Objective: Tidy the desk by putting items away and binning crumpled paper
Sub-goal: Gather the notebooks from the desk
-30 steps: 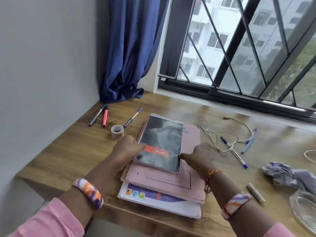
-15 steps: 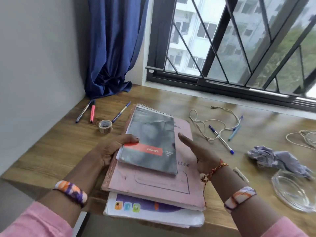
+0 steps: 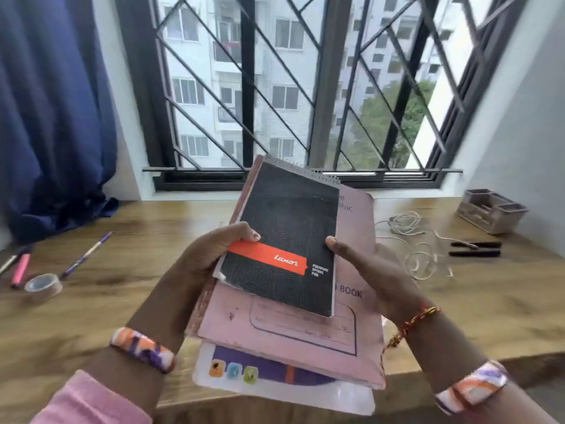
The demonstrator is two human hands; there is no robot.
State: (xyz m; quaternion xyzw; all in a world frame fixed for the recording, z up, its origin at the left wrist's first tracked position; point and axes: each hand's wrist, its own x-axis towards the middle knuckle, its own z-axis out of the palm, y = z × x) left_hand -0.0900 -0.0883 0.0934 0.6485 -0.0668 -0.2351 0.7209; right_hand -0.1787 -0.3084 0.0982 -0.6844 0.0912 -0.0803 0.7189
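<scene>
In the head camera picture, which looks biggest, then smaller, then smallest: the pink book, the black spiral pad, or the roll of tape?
1. Pink book, largest.
2. Black spiral pad, lying on top of it.
3. Roll of tape, smallest, though it lies farther away on the desk, which shrinks it a bit.

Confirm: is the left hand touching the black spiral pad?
Touching. The head view shows the left hand with its thumb pressed on the black spiral pad at its left edge, by the orange band, with no gap.

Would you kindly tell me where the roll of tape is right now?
The roll of tape lies on the desk at the far left, beside the pink pen.
</scene>
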